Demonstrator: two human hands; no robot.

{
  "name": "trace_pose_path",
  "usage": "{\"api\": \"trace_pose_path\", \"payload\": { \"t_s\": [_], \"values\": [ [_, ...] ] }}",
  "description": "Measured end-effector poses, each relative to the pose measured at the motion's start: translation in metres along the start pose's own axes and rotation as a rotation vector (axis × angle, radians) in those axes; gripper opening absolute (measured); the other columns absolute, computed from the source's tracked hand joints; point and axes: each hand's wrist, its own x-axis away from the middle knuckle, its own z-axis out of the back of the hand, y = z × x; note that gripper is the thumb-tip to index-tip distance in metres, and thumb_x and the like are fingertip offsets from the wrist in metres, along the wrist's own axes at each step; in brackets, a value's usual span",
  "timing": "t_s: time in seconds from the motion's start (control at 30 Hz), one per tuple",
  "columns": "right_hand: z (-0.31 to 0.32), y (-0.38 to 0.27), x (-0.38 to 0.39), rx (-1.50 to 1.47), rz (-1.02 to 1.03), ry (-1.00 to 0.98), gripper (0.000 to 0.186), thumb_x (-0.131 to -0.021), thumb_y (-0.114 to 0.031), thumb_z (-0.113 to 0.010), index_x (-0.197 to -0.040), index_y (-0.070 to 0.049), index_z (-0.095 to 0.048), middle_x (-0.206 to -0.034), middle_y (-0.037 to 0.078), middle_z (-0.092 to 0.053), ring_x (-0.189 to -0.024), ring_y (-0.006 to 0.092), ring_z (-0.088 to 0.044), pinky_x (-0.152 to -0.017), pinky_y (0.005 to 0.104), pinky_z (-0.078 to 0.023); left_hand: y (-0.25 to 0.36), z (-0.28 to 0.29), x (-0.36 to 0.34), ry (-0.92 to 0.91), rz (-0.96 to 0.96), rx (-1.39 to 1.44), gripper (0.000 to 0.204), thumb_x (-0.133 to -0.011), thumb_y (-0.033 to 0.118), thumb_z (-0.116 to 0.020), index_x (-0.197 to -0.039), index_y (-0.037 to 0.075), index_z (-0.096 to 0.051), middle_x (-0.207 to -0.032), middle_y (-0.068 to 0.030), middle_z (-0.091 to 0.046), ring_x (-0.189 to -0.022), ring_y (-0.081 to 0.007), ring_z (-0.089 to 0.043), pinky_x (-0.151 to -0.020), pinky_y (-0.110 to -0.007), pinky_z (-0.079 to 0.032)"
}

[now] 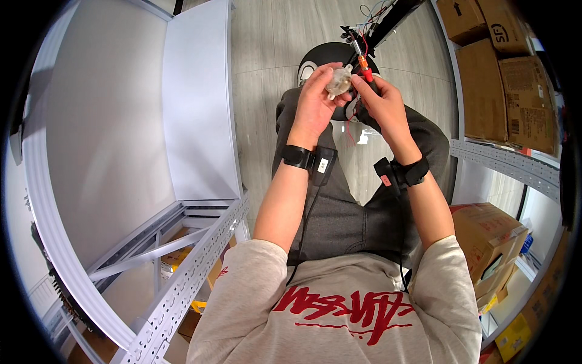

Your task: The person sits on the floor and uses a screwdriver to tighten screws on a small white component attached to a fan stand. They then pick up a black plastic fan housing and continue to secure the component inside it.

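Observation:
My left hand (315,100) grips a round, translucent plastic part (337,84) with small tabs, held up near the top centre. My right hand (385,106) is closed beside it, with the thumb tip against that part; its other fingers are partly hidden. A red and orange connector or tool (365,68) rises from just above my right fingers. Thin red and blue wires (371,17) run near a tilted black post (391,29), which stands by a round black base (327,53) behind my hands.
My legs (327,218) are bent over a wood-look floor (267,36). At the left stand white metal shelving (197,255) and a pale board (194,97). At the right, shelves hold stacked cardboard boxes (482,91), with another large box (485,242) lower down.

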Motion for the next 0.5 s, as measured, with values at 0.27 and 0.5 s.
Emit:
{"api": "trace_pose_path", "payload": {
  "t_s": [0.27, 0.5],
  "values": [
    [0.004, 0.004, -0.002, 0.025, -0.108, 0.033, 0.036, -0.087, -0.04, -0.072, -0.085, -0.004, -0.07, -0.065, -0.006, -0.056, -0.055, 0.0008, -0.044, -0.048, 0.021, -0.029, -0.003, -0.016, 0.001, 0.023, -0.06, -0.226, 0.038, -0.1, 0.028, -0.054, -0.128, 0.002, -0.057, -0.098, -0.0125, -0.069, -0.074, -0.0212, -0.07, -0.058, -0.027, -0.056],
    [0.009, 0.006, -0.002, -0.212, -0.199, -0.06, 0.035, -0.089, -0.038, -0.069, -0.077, -0.006, -0.066, -0.063, -0.005, -0.057, -0.048, 0.0011, -0.036, -0.044, 0.0215, -0.022, -0.004, -0.014, 0.001, -0.023, -0.039, -0.323, 0.045, -0.103, 0.037, -0.047, -0.128, 0.001, -0.056, -0.092, -0.0111, -0.069, -0.065, -0.0174, -0.066, -0.053, -0.025, -0.052]
  ]
}}
